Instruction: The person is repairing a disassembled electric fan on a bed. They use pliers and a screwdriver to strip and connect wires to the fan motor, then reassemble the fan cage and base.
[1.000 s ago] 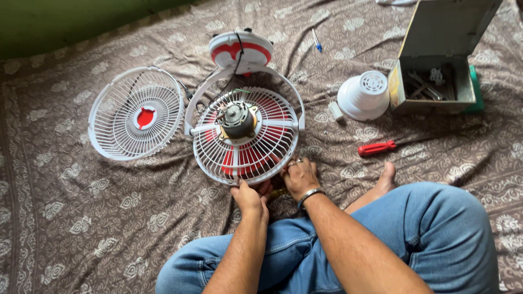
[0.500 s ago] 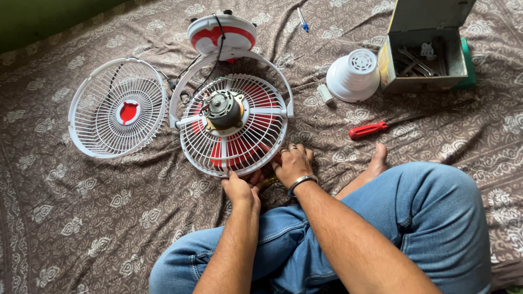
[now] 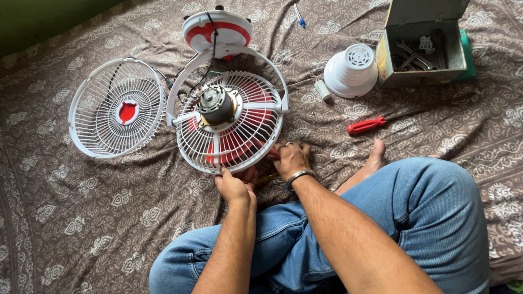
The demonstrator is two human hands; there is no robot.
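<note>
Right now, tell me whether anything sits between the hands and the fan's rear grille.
Nothing visible does. The left hand and right hand already rest on the near rim of the rear grille, which carries the motor. The detached front grille lies apart on the cloth, to its left in the picture.

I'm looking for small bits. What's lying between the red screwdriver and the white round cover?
In the head view, only patterned cloth shows between the red screwdriver and the white round cover; a small white cylinder lies just left.

Glossy white plastic fan guard (image 3: 229, 136), dull metal motor (image 3: 217, 104), matt patterned cloth (image 3: 81, 218).
</note>
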